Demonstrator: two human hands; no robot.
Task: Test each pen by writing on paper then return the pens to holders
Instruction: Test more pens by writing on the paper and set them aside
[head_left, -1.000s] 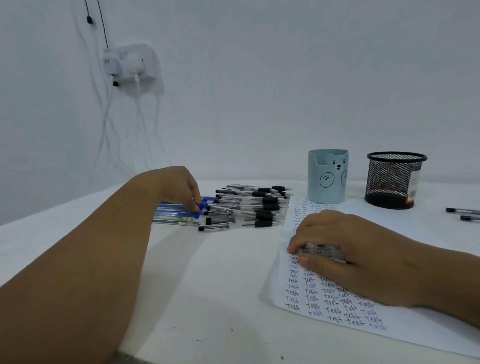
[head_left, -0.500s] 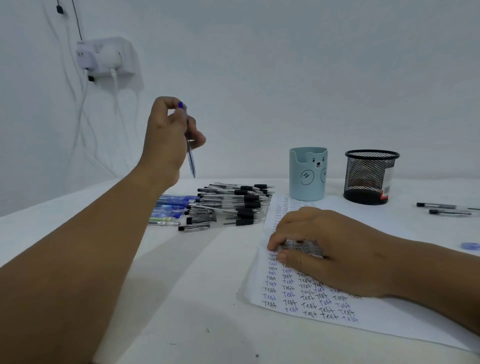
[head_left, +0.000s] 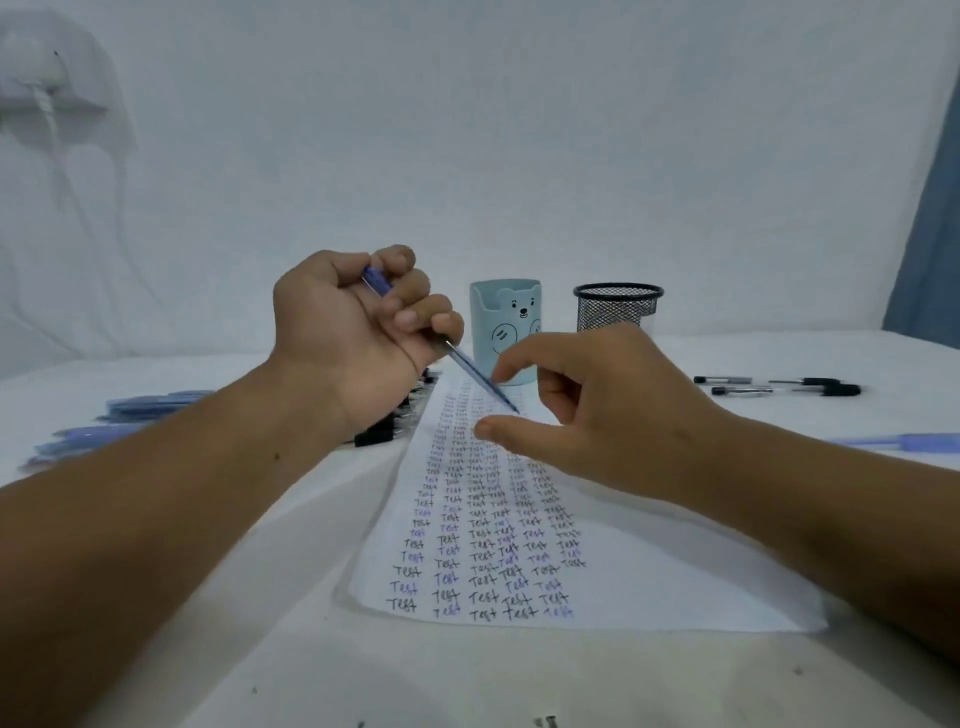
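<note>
Pen (head_left: 470, 370) lowered (left hand (head_left: 353, 332)), paperward

A single head-worn camera is looking forward and slightly down across the counter (head_left: 519, 675) toward the wall (head_left: 519, 130), sitting close above both forearms, with no second view.

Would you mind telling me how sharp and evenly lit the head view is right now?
Head view: soft, even light with a faint shadow under the paper; the blue pens at the left edge are smeared by blur; wide-angle distortion stretches the forearms; the left hand and its pen stay fairly sharp.
</note>
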